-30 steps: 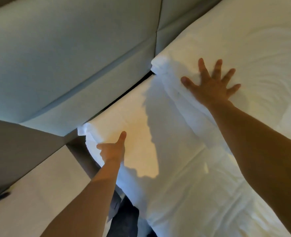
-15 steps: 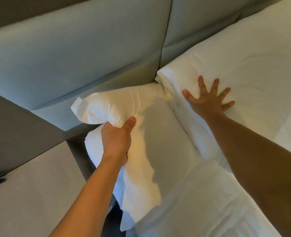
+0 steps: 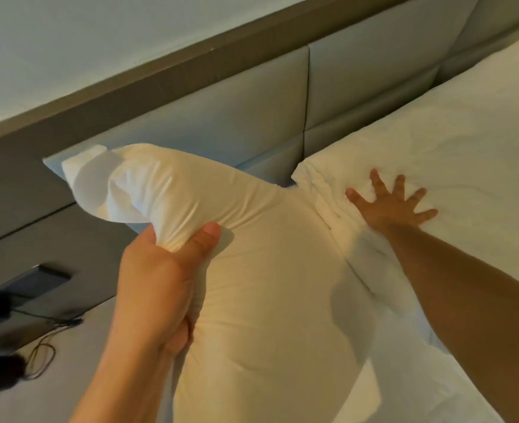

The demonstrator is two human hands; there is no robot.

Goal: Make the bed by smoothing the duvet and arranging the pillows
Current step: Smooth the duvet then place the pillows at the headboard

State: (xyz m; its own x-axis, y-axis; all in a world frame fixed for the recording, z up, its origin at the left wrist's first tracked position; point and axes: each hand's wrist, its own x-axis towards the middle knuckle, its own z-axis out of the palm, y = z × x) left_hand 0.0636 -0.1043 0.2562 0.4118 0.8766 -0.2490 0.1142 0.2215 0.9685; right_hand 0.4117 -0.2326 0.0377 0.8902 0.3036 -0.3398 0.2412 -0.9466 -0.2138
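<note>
We note the near pillow [image 3: 270, 294] raised off the bed at the left side, its long axis running from lower centre up toward the upper left, where a bunched corner points at the padded headboard [image 3: 221, 117]. Its lower end is cut off by the bottom edge of the frame. The left hand [image 3: 160, 279] is clenched on the pillow's left edge just below that corner, thumb on the front face and pointing up and right, the other fingers wrapped behind the fabric and mostly hidden; the forearm rises from the bottom edge, tilted right. The far pillow [image 3: 435, 154] lies flat against the headboard, long axis running up and right, with its far end out of frame at the right. The right hand [image 3: 395, 206] lies palm down on the far pillow near its left end, fingers spread wide and pointing toward the headboard, gripping nothing; the arm crosses in from the lower right. The two pillows touch where the near one's upper right shoulder meets the far one's left end. We cannot see the mattress under the lifted pillow. At the far left, a dark device [image 3: 35, 282] and a cable [image 3: 43, 355] are blurred; we cannot identify them further.
</note>
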